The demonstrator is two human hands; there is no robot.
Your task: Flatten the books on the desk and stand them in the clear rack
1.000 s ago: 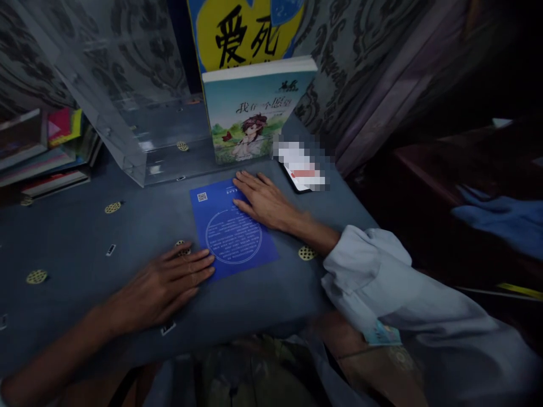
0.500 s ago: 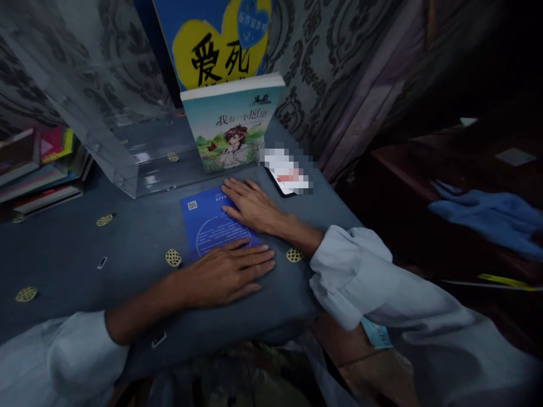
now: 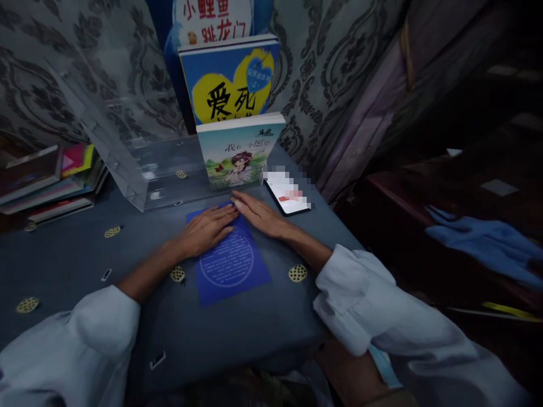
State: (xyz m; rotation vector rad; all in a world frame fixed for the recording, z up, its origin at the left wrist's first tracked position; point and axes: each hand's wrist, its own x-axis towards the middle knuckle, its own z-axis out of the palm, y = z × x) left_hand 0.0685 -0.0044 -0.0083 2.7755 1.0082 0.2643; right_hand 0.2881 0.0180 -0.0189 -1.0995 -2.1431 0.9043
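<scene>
A blue printed sheet (image 3: 229, 265) with white text inside a circle lies on the grey tabletop in front of me. My left hand (image 3: 208, 230) rests on its upper part, fingers stretched out toward the right. At the sheet's upper right corner, my right hand (image 3: 259, 216) lies with straight fingers, its tips meeting those of the left. Neither hand grips anything. Just beyond them stands a teal book (image 3: 241, 152) with a drawn figure on its cover. Right of it, a phone (image 3: 288, 195) lies with its screen lit and partly blurred.
Behind the teal book stand a blue and yellow book (image 3: 201, 79) and another book (image 3: 212, 22). A clear acrylic rack (image 3: 127, 181) is left of them, beside a stack of books (image 3: 51, 181). Blue cloth (image 3: 487, 243) lies at the right, beyond the table edge.
My left hand has moved from the sheet's near edge up to its far part, uncovering the circle of text. My right hand has shifted slightly toward the corner. The view has tilted up.
</scene>
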